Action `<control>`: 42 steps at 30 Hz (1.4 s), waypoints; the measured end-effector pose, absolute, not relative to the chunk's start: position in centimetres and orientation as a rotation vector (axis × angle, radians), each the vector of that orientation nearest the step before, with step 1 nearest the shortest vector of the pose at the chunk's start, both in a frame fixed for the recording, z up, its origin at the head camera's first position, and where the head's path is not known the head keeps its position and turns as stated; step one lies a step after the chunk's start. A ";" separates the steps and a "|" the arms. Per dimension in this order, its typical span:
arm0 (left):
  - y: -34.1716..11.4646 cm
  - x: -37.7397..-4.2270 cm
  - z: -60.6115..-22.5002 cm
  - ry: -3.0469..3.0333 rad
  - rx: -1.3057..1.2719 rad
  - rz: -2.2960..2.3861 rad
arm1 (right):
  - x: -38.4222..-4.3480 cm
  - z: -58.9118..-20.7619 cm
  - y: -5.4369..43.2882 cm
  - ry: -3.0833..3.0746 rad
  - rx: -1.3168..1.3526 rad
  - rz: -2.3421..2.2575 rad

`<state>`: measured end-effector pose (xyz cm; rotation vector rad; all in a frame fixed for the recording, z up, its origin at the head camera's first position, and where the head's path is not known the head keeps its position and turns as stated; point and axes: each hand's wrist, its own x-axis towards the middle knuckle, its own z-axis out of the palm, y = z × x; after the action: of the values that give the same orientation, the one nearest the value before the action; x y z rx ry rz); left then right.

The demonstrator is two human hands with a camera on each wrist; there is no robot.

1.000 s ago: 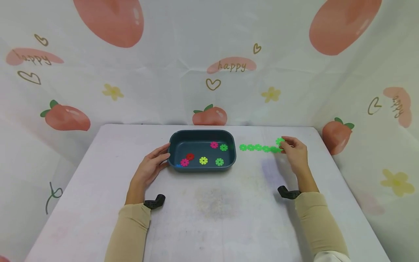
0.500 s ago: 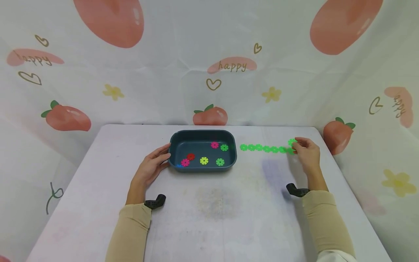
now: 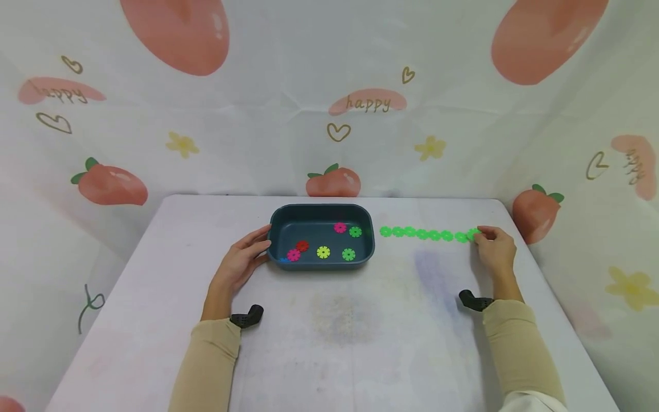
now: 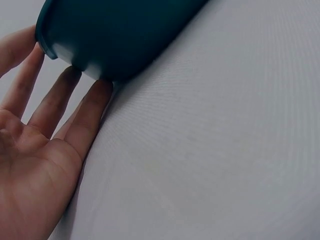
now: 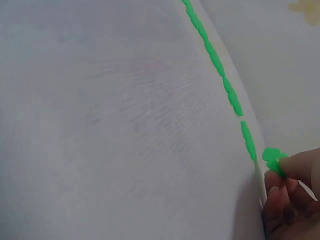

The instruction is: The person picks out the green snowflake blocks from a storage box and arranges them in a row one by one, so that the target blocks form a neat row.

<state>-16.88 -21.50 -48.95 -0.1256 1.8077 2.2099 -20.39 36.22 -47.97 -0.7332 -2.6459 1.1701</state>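
My left hand (image 3: 239, 260) touches the left end of a dark teal plastic tub (image 3: 321, 266). In the left wrist view, its nearly straight fingertips (image 4: 102, 90) rest against the tub's outer wall. At the right, my right hand (image 3: 498, 250) pinches a green snowflake disc (image 5: 272, 156) between thumb and fingers. This disc overlaps the right end of a row of green snowflake discs (image 3: 435, 235) lying on the table to the right of the tub. A narrow gap shows between two pieces near the row's end in the right wrist view.
Inside the tub lie a yellow disc (image 3: 323, 252), a red disc (image 3: 302, 246), two pink ones, two green ones and part of a blue one. A patterned curtain (image 3: 247, 149) hangs behind the white table (image 3: 355, 366).
My right hand has moved right along the row and lowered a green disc at its end. The row now reaches farther right. My left hand stays at the tub.
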 end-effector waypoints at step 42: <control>-21.4 -17.0 -49.0 1.800 -0.135 2.205 | -21.2 -42.9 34.3 -3.156 -0.224 0.753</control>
<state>-17.03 -21.41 -49.04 -0.1347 1.8000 2.2046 -21.21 34.28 -42.85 -0.2238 -3.1562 0.7533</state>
